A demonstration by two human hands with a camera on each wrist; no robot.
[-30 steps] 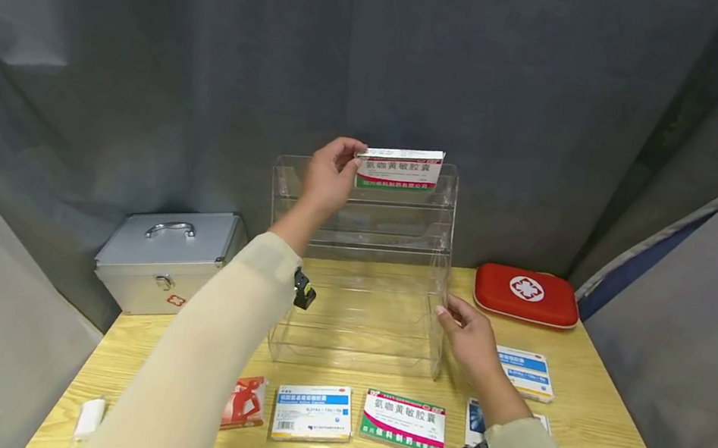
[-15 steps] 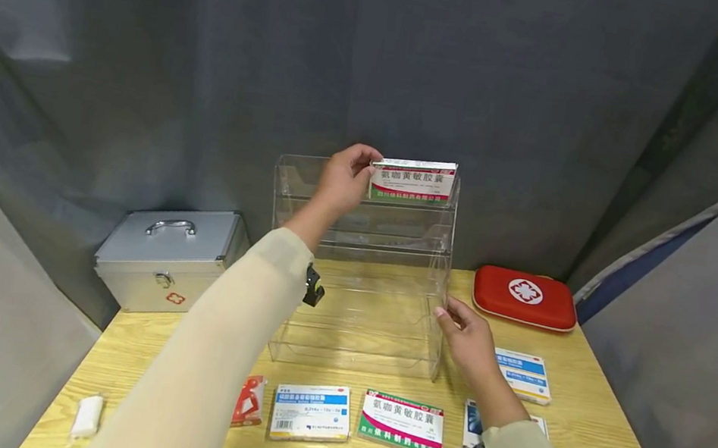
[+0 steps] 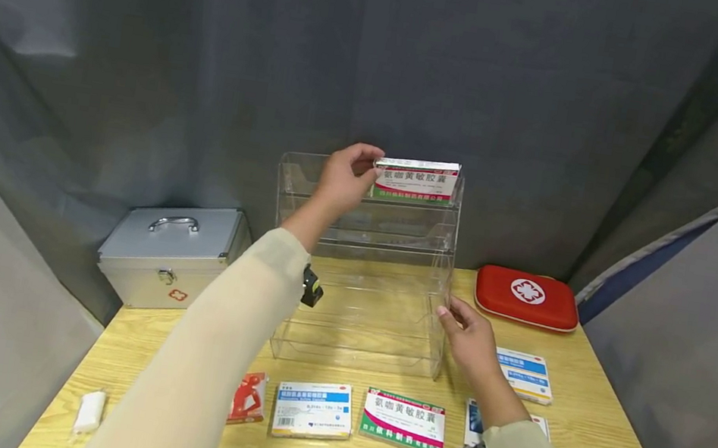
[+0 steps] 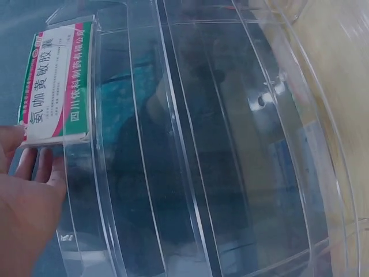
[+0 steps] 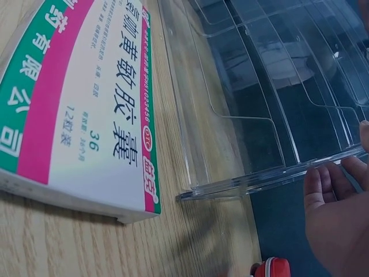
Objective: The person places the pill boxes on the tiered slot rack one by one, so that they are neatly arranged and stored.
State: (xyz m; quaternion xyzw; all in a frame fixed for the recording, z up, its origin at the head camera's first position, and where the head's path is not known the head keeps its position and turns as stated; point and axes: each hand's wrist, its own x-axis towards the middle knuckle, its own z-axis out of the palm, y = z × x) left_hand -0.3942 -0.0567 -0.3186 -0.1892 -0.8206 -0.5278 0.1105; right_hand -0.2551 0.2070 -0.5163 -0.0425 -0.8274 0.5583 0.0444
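Observation:
My left hand point(image 3: 346, 178) pinches the left end of a white, pink and green medicine box point(image 3: 416, 183). That box stands upright in the top tier of a clear acrylic display rack point(image 3: 353, 361), near its right end. In the left wrist view, the box point(image 4: 57, 86) sits partly behind the tier's front lip. Lower down, my right hand point(image 3: 468, 339) holds the rack's right side edge between thumb and fingers. A matching medicine box point(image 3: 403, 422) lies flat on the table before the rack, looming large in the right wrist view.
A silver first-aid case point(image 3: 169, 251) stands left of the rack, a red zip pouch point(image 3: 526, 298) right of it. Blue-white boxes point(image 3: 313, 410) point(image 3: 525, 375), a red box point(image 3: 248, 398) and a white roll point(image 3: 89, 412) lie on the table. Another box point(image 3: 474, 422) is partly under the right arm.
My left hand has moved the medicine box right and slightly down into the rack's top tier, where it has nearly stopped. The right hand keeps its place on the rack's side.

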